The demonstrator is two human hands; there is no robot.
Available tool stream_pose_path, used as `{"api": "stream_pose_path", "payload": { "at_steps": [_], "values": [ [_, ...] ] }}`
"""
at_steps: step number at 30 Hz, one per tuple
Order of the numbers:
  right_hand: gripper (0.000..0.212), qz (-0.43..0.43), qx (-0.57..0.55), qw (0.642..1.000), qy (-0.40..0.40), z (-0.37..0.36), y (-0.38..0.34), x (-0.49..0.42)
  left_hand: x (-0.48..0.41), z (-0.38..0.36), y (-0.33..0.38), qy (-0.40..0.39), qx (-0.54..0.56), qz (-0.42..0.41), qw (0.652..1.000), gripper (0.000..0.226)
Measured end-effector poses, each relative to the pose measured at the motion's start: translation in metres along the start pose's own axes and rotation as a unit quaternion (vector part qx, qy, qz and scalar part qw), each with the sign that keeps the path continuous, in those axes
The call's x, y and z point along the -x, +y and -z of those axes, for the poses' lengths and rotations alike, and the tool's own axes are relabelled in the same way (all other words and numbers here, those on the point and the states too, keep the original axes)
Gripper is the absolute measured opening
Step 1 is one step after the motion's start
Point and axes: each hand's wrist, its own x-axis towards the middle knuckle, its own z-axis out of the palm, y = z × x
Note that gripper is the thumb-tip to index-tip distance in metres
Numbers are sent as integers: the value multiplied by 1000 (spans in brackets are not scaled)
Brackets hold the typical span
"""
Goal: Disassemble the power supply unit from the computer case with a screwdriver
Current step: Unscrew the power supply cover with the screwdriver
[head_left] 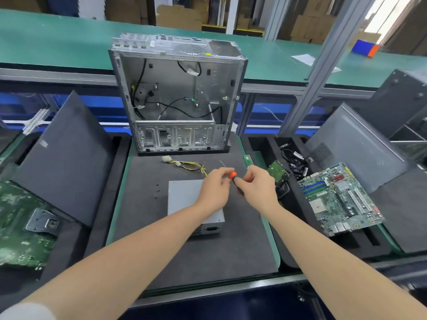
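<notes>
- Forearms enter from the bottom of the frame and converge at centre over dark mat (143,227).
- Power supply unit (184,199): grey box lying flat on the mat at frame centre, vented end toward the camera. It is already out of the computer case (175,93) and well apart from it.
- Left hand (213,188): fingers curled, tips pinching the orange cap of the screwdriver (233,175).
- Right hand (258,188): fingers and thumb curled round the black handle just below the cap.
- Loose screws (157,189) lie on the mat left of the unit. Yellow-black cable bundle (189,164) runs from behind the hands toward the case.
- Case stands upright at upper centre, side open, only loose wires inside.
- Risk (judgement): a forearm sweeping left could scatter the screws. A slipped tip could gouge the housing or nick the cable. Pressing off-centre could slide the unit on the mat.
- Hidden: shaft and tip sit behind the hands, so what the tip engages cannot be told. The unit's far right corner is covered. Frame edges are blurred.
</notes>
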Motion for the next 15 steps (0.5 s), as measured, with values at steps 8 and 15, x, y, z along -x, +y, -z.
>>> {"api": "stream_pose_path", "payload": {
  "at_steps": [8, 15],
  "values": [
    [24, -131, -34, 989, -59, 13, 69, 7, 23, -66, -3, -48, -26, 97, 994, 42],
    [31, -166, -55, 974, -143, -4, 82, 16, 33, -76, -10, -47, -47, 148, 987, 47]
  ]
}}
